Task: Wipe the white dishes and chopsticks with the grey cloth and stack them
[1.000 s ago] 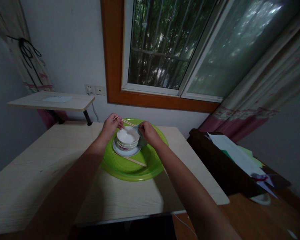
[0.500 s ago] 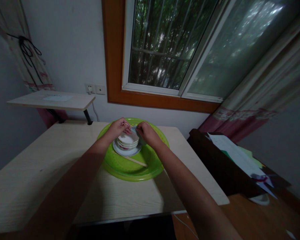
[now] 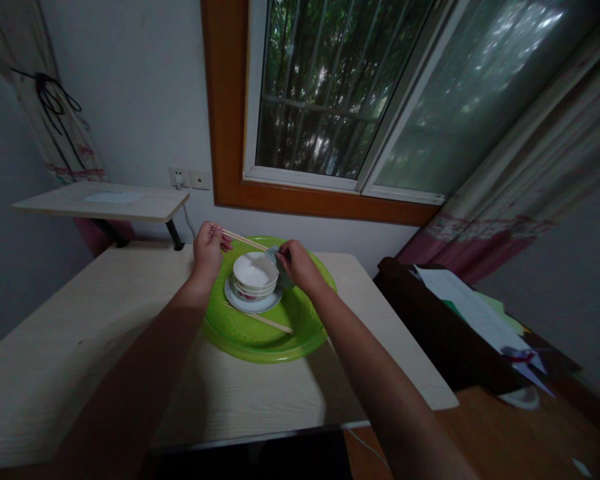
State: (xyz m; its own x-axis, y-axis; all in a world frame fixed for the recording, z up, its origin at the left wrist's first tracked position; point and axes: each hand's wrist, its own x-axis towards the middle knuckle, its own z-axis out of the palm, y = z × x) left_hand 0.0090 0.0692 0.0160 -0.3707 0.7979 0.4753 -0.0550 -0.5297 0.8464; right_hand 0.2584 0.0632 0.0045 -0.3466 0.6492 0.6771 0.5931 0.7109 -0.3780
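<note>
My left hand (image 3: pixel 210 248) pinches one end of a pair of chopsticks (image 3: pixel 245 240) above the far left rim of the green basin (image 3: pixel 267 355). At their other end my right hand (image 3: pixel 293 260) is closed on a grey-blue cloth (image 3: pixel 285 279), which covers the chopstick tips and hangs beside the bowls. Below, a stack of white bowls (image 3: pixel 255 270) stands on a white plate (image 3: pixel 266 306) inside the basin. In front of the plate more chopsticks (image 3: pixel 265 321) lie on the basin floor.
The basin rests on a pale wooden table (image 3: pixel 105 320). A small raised shelf (image 3: pixel 150 203) with a paper stands at the back left. Right of the table is a dark brown piece of furniture (image 3: pixel 430 333) with papers on it. A window (image 3: pixel 325 120) is behind.
My left hand has moved left and slightly up, away from over the bowls, so the chopsticks now show stretched between both hands. My right hand stays nearly in place with the cloth.
</note>
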